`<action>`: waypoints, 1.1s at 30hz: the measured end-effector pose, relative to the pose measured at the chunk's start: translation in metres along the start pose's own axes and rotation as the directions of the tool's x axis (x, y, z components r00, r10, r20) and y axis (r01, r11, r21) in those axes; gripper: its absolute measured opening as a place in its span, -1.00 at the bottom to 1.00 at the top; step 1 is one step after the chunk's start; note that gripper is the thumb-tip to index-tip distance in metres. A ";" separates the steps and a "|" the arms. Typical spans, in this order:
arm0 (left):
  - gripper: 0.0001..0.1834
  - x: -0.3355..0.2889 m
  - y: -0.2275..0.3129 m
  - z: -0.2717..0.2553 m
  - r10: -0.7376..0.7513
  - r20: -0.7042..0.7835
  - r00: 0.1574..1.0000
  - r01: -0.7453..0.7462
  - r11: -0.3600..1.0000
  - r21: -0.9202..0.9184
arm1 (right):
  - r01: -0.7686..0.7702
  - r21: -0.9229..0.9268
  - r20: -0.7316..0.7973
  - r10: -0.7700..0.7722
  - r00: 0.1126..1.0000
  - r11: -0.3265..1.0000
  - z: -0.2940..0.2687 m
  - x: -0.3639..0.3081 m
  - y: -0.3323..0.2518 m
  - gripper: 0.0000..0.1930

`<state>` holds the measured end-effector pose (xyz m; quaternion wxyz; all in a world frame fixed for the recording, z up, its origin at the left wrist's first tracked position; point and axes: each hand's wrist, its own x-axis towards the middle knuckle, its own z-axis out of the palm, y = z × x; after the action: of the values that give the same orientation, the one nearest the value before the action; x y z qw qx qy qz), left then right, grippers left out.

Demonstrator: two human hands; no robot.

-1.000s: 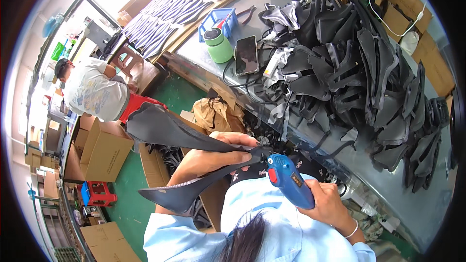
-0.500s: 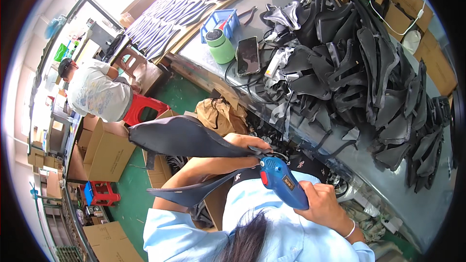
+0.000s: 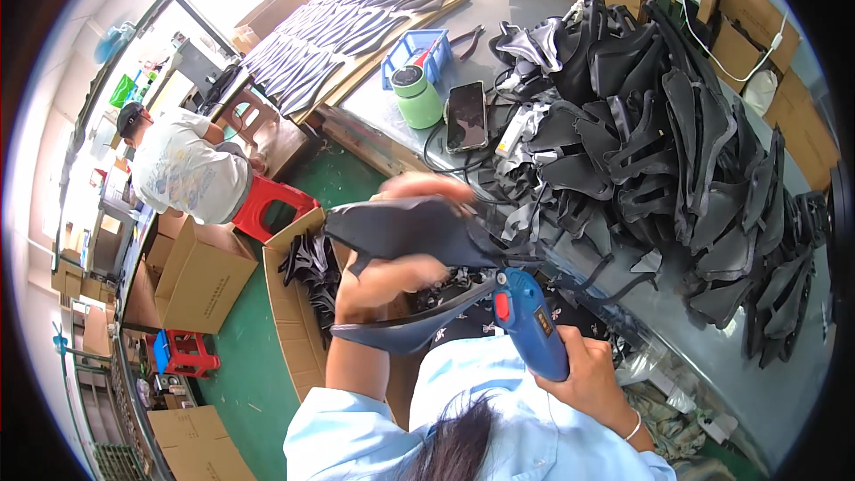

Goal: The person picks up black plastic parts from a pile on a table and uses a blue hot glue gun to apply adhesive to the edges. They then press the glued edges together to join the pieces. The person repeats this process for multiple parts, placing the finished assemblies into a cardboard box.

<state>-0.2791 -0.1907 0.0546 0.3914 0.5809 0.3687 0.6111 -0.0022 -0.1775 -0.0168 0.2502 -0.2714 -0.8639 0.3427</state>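
L hand blurred, clamped on dk piece; upper limb btwn fingers (above) & thumb (below), lower limb under thumb; R hand wrapped round blue tool; nose just beside piece's R end

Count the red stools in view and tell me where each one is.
2. One red stool is under the seated co-worker, on the picture's left; the second red stool stands lower left, on the green floor. Others may be hidden.
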 end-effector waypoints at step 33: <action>-0.69 -0.041 -0.018 0.056 -0.100 -0.537 0.837 -0.042 0.969 -0.245 | 0.053 -0.050 -0.005 -0.054 0.999 0.997 0.000 0.015 -0.019 -0.39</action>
<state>-0.2219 -0.2202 0.0243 0.3484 0.3238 0.3947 0.7861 -0.0191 -0.1801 0.0006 0.2553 -0.2555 -0.8783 0.3132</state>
